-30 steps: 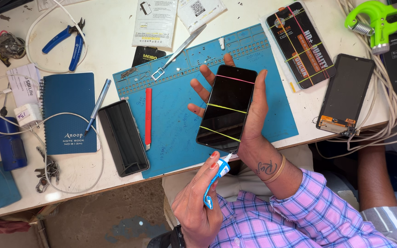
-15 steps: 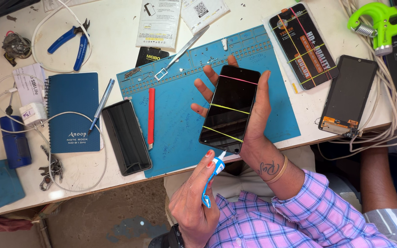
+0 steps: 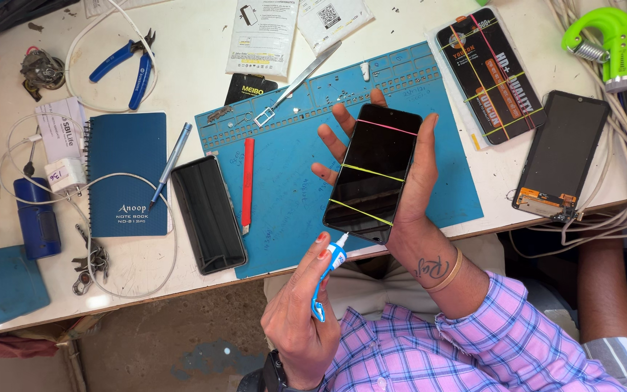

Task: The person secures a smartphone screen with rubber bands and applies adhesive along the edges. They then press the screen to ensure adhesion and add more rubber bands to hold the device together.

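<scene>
My right hand (image 3: 419, 181) lies palm up over the blue work mat (image 3: 284, 174) and holds a black phone (image 3: 371, 170), screen up. Thin pink and yellow rubber bands cross the phone. The thumb grips its right edge and the fingers spread out on its left. My left hand (image 3: 302, 312) is below the table's front edge and pinches a small blue tube (image 3: 324, 279). The tube's white nozzle points at the phone's lower left corner, almost touching it.
On the mat lie a red flat tool (image 3: 247, 181), tweezers (image 3: 295, 83) and small parts. Left of them are a black phone shell (image 3: 208, 214), a blue notebook (image 3: 126, 174), a pen-like tool (image 3: 170, 163), blue pliers (image 3: 128, 65) and white cables. At the right are a banded screen package (image 3: 491, 72), a loose display panel (image 3: 560, 156) and a green clamp (image 3: 611, 36).
The tube's nozzle has come slightly closer to the phone's lower corner. My right hand keeps the phone in about the same place.
</scene>
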